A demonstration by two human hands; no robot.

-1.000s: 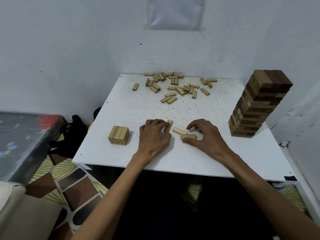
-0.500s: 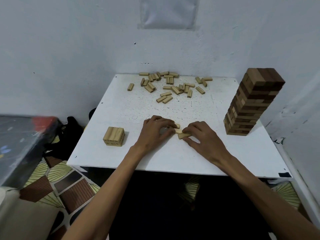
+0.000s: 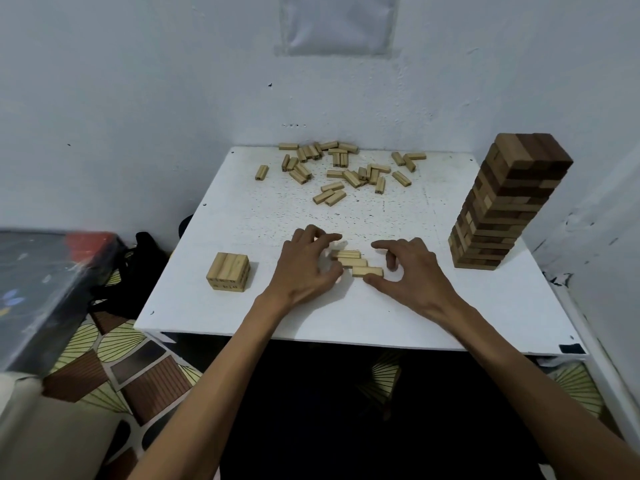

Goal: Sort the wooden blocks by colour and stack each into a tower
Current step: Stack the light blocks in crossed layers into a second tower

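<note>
Wooden blocks [image 3: 341,169], all light, lie scattered loose across the far middle of the white table [image 3: 242,233], which sits in a corner of white walls.

Tall tower [image 3: 502,209]: dark and mid-brown blocks, upright at the right edge, well apart from your hands.

Small light stack [image 3: 228,271]: near left, three blocks across the top, apart from your left hand.

Your left hand [image 3: 304,268]: palm down, near middle. Its fingers are loosely bent and spread, and the thumb touches the left ends of the three light blocks [image 3: 353,262]. Nothing is pinched.

Your right hand [image 3: 412,271]: palm down and spread wide. The thumb tip touches the near side of the nearest block, the index finger reaches out beyond the far side, and the other fingers bend down just beside the right ends.

The three light blocks lie flat between your hands, side by side and touching. Each nearer one is stepped a little further right.
</note>
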